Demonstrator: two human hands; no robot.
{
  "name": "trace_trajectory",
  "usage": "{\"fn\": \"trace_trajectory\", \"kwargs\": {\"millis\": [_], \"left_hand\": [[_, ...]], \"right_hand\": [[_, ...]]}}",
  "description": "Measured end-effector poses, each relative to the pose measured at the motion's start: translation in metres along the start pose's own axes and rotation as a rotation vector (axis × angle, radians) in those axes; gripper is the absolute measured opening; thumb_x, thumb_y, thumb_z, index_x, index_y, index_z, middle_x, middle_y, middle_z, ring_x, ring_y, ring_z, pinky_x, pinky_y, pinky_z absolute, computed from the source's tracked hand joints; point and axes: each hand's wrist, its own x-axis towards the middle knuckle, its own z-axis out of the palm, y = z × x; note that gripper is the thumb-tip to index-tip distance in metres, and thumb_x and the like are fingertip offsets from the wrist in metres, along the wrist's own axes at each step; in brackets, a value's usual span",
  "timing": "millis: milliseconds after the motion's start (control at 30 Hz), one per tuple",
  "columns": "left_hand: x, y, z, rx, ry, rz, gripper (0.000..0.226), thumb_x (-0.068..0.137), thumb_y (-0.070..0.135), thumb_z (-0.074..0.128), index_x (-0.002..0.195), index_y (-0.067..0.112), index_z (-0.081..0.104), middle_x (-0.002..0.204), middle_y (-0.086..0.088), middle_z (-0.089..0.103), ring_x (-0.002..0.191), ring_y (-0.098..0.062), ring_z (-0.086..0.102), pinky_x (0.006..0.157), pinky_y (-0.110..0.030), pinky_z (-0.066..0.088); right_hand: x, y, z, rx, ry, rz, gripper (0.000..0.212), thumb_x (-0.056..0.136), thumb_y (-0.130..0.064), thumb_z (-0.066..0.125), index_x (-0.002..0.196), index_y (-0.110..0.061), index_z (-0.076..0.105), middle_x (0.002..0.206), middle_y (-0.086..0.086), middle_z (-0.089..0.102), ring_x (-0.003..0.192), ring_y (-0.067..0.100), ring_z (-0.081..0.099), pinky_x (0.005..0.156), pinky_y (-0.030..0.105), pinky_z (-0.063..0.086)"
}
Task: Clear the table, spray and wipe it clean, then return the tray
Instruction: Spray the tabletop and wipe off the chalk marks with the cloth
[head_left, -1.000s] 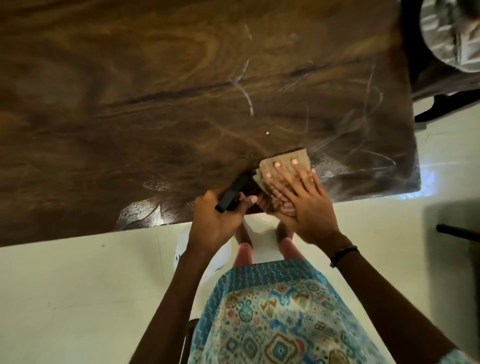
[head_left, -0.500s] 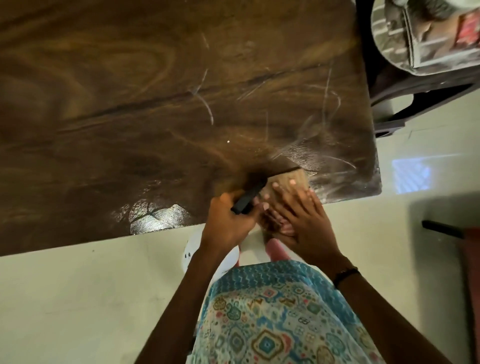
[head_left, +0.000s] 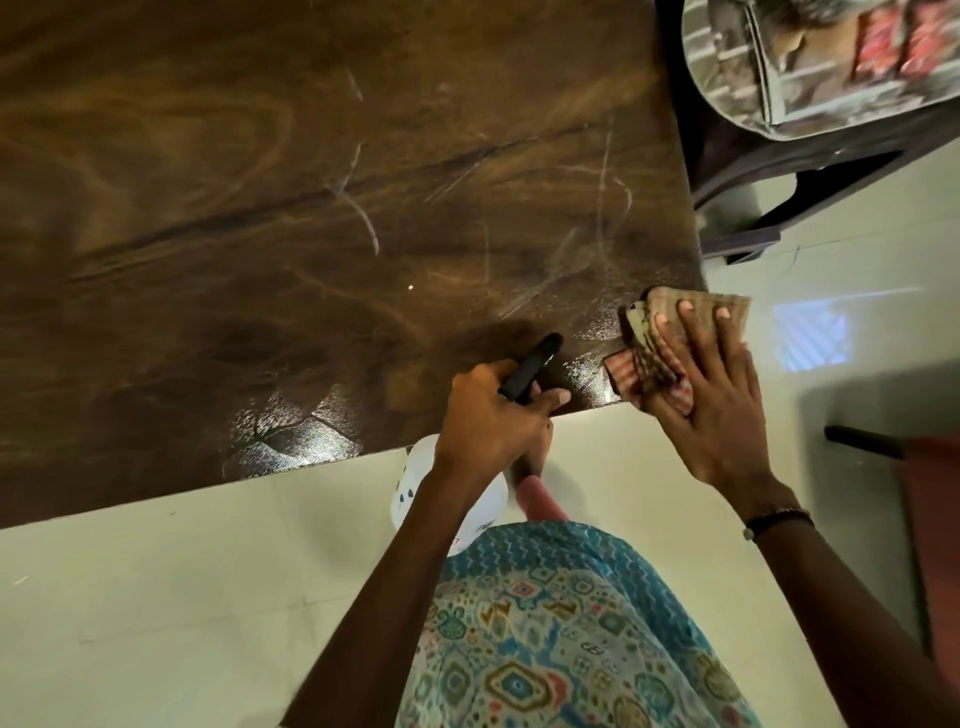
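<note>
Pale floor tiles (head_left: 156, 597) run under you and past the near edge of the dark wooden table (head_left: 260, 208), whose top is crossed by light scratches and shows wet, shiny patches along the near edge. Beyond the table's right end sits a dark chair (head_left: 753, 171) with a striped bag (head_left: 810, 62) on its seat, and a reddish piece of furniture (head_left: 935, 545) shows at the right border.

Your patterned blue dress (head_left: 545, 634) fills the bottom middle of the view.

Your right hand (head_left: 711, 410) lies flat on a folded checked cloth (head_left: 654, 358) at the table's near right corner. Its fingers (head_left: 691, 332) are straight and slightly spread, pressing the cloth down, and part of the cloth hangs past the table's edge. A dark beaded bracelet (head_left: 776, 521) circles that wrist.

Your left hand (head_left: 493, 421) grips a white spray bottle (head_left: 415, 488) just in front of the table's near edge, to the left of the cloth. Its fingers are curled round the neck, with the black nozzle (head_left: 530, 366) pointing out over the wet surface. The bottle's body hangs below the hand, off the table.
</note>
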Motion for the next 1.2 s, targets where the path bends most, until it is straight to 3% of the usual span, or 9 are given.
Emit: {"fn": "trace_trajectory", "kwargs": {"millis": [167, 300, 367, 500, 700, 867, 1000, 1100, 1200], "left_hand": [[0.003, -0.004, -0.004, -0.007, 0.104, 0.003, 0.022, 0.072, 0.028, 0.08, 0.074, 0.011, 0.065, 0.062, 0.011, 0.059, 0.057, -0.002, 0.056, 0.047, 0.001, 0.037], [0.003, -0.005, -0.018, -0.07, 0.13, -0.016, 0.02, 0.07, 0.026, 0.082, 0.076, 0.012, 0.068, 0.064, 0.015, 0.059, 0.054, 0.014, 0.056, 0.048, 0.003, 0.037], [0.004, -0.005, -0.023, -0.081, 0.121, -0.002, 0.025, 0.069, 0.027, 0.082, 0.082, 0.009, 0.071, 0.068, 0.01, 0.064, 0.06, 0.01, 0.06, 0.051, 0.003, 0.039], [0.007, -0.002, -0.033, -0.068, 0.1, 0.016, 0.026, 0.072, 0.029, 0.08, 0.083, 0.006, 0.071, 0.068, 0.004, 0.065, 0.059, 0.003, 0.059, 0.053, 0.0, 0.04], [0.016, 0.002, -0.042, -0.052, 0.102, 0.047, 0.023, 0.073, 0.033, 0.078, 0.079, 0.012, 0.07, 0.068, 0.008, 0.063, 0.062, 0.002, 0.06, 0.052, 0.0, 0.04], [0.018, 0.007, -0.038, -0.029, 0.108, 0.069, 0.024, 0.072, 0.032, 0.079, 0.079, 0.011, 0.071, 0.064, 0.01, 0.062, 0.057, 0.008, 0.057, 0.051, -0.002, 0.04], [0.019, 0.014, -0.036, -0.018, 0.094, 0.059, 0.025, 0.071, 0.033, 0.079, 0.081, 0.011, 0.072, 0.063, 0.011, 0.062, 0.057, 0.009, 0.057, 0.05, -0.001, 0.039], [0.021, 0.018, -0.037, -0.027, 0.07, 0.046, 0.026, 0.074, 0.032, 0.077, 0.084, 0.01, 0.071, 0.067, 0.011, 0.062, 0.06, 0.011, 0.058, 0.051, 0.0, 0.04], [0.025, 0.023, -0.038, -0.03, 0.073, 0.048, 0.026, 0.075, 0.033, 0.075, 0.086, 0.009, 0.071, 0.067, 0.011, 0.06, 0.065, 0.001, 0.059, 0.055, -0.005, 0.042]], "right_hand": [[0.046, -0.043, 0.017, -0.105, 0.041, -0.086, 0.072, 0.092, -0.06, 0.034, 0.153, -0.028, 0.012, 0.161, 0.004, 0.015, 0.149, 0.033, 0.007, 0.118, 0.054, 0.011], [0.041, -0.075, 0.033, -0.171, -0.011, -0.336, 0.068, 0.091, -0.057, 0.037, 0.151, -0.028, 0.023, 0.159, 0.006, 0.022, 0.148, 0.034, 0.011, 0.118, 0.055, 0.012], [0.025, -0.061, 0.032, -0.227, -0.058, -0.419, 0.068, 0.092, -0.059, 0.037, 0.152, -0.031, 0.023, 0.16, 0.002, 0.02, 0.149, 0.029, 0.009, 0.12, 0.051, 0.01], [0.013, -0.011, 0.012, -0.199, -0.048, -0.267, 0.07, 0.094, -0.065, 0.024, 0.151, -0.025, 0.027, 0.159, 0.006, 0.023, 0.149, 0.03, 0.009, 0.119, 0.051, 0.013], [0.085, -0.035, 0.003, -0.146, 0.102, -0.029, 0.07, 0.091, -0.057, 0.035, 0.153, -0.026, 0.023, 0.16, 0.005, 0.021, 0.148, 0.032, 0.012, 0.117, 0.05, 0.016], [0.108, -0.077, 0.02, -0.236, 0.036, -0.24, 0.07, 0.092, -0.06, 0.036, 0.153, -0.03, 0.016, 0.162, 0.003, 0.014, 0.149, 0.033, 0.008, 0.118, 0.054, 0.01], [0.066, -0.056, 0.022, -0.283, -0.068, -0.477, 0.066, 0.095, -0.062, 0.027, 0.153, -0.031, 0.019, 0.16, 0.003, 0.021, 0.149, 0.03, 0.01, 0.119, 0.052, 0.012], [0.055, -0.014, 0.006, -0.251, -0.075, -0.397, 0.07, 0.093, -0.066, 0.022, 0.151, -0.027, 0.026, 0.159, 0.004, 0.024, 0.149, 0.03, 0.011, 0.119, 0.051, 0.014], [0.076, 0.002, -0.009, -0.226, 0.0, -0.295, 0.069, 0.093, -0.063, 0.029, 0.15, -0.025, 0.029, 0.159, 0.003, 0.025, 0.149, 0.029, 0.013, 0.118, 0.051, 0.018]]}}
